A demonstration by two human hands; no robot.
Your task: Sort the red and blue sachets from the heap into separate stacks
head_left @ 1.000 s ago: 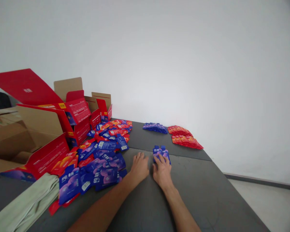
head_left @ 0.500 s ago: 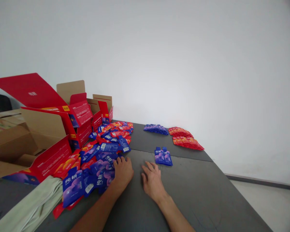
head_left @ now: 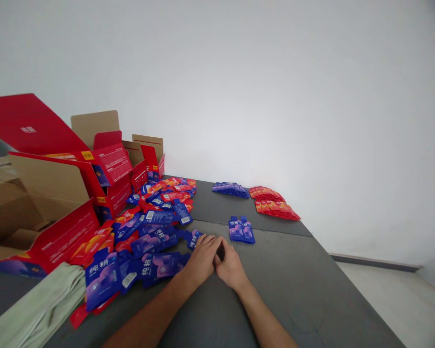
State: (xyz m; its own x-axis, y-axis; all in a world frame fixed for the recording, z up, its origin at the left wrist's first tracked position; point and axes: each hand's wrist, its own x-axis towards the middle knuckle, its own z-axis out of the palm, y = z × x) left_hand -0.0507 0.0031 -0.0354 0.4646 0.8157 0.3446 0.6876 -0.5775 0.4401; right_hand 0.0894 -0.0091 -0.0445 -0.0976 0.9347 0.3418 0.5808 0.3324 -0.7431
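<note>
A blue pouch [head_left: 193,238] with purple fruit print lies at the right edge of the heap, partly covered by the fingers of my left hand [head_left: 203,258], which are closed on it. My right hand [head_left: 232,265] meets the left one, its fingers curled and its fingertips against the left fingers. Whatever is between the right fingers is hidden. Left of my hands spreads a loose heap of blue pouches [head_left: 155,241] and red-orange pouches [head_left: 90,246]. Just beyond my right hand, two blue pouches [head_left: 241,230] lie side by side, overlapping, on the dark table [head_left: 297,285].
Open red cartons [head_left: 65,237] stand along the left side. At the back are a fanned row of blue pouches [head_left: 231,189] and two rows of red pouches [head_left: 277,210]. A pale green cloth [head_left: 39,309] lies at front left. The white wall [head_left: 275,96] rises behind.
My left hand has moved right from the heap, and a blue pouch now shows beside it. Both hands have come together, the right one curling its fingers. The view has shifted slightly.
</note>
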